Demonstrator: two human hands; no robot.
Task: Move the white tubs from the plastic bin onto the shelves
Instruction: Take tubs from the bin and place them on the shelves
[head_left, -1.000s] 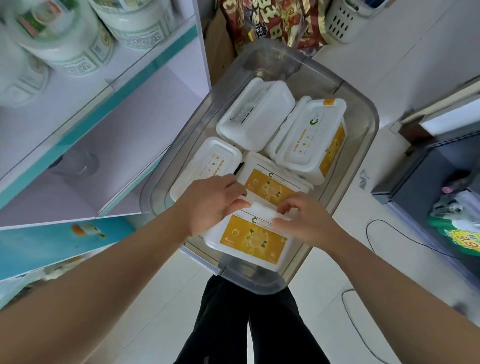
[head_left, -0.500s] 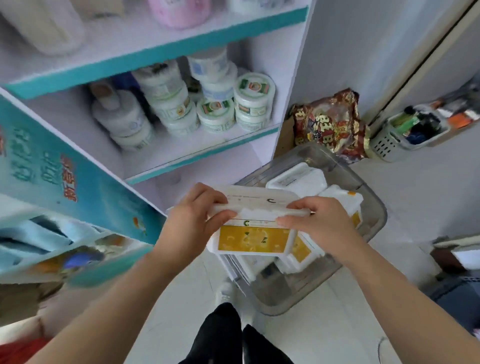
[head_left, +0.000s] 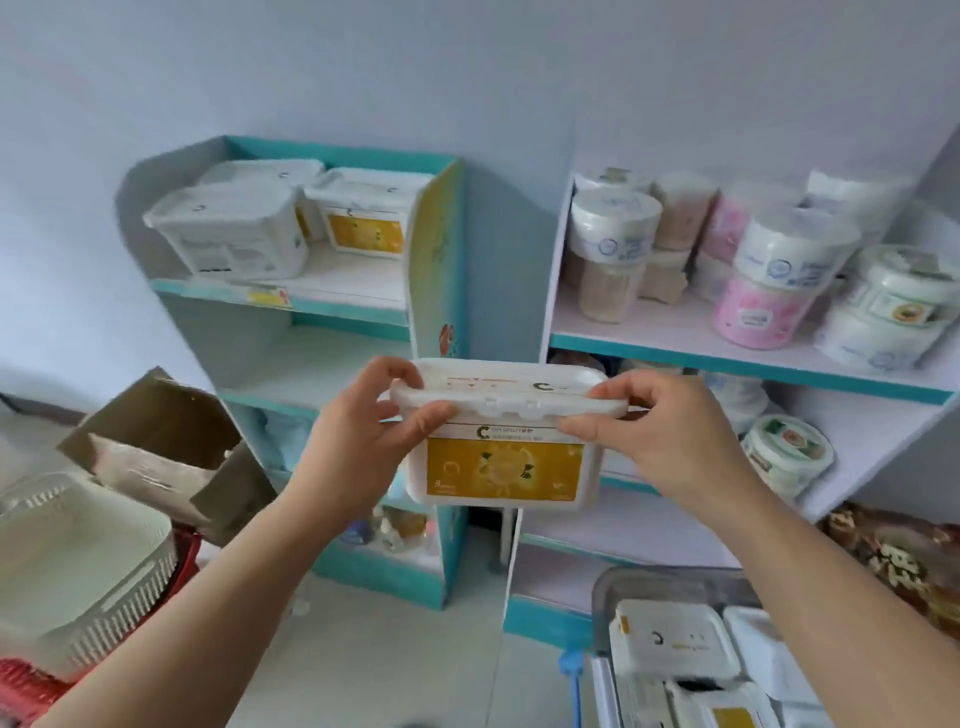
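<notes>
two hands, left hand (head_left: 363, 441) and right hand (head_left: 660, 441), grip one white tub (head_left: 501, 441) by its short ends, long axis sideways; the top shelf (head_left: 332, 291) lies up-left, nearer the left hand.

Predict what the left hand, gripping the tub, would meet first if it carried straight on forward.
Probably the teal shelf unit: the left hand holds the tub before its side panel and empty middle shelf. Depth is unclear.

We see round jars (head_left: 779, 280) stacked on the right, a cardboard box (head_left: 166, 447) lower left, a white slatted basket (head_left: 78, 571) over a red basket (head_left: 26, 691), a patterned bag (head_left: 893, 556) far right.
</notes>
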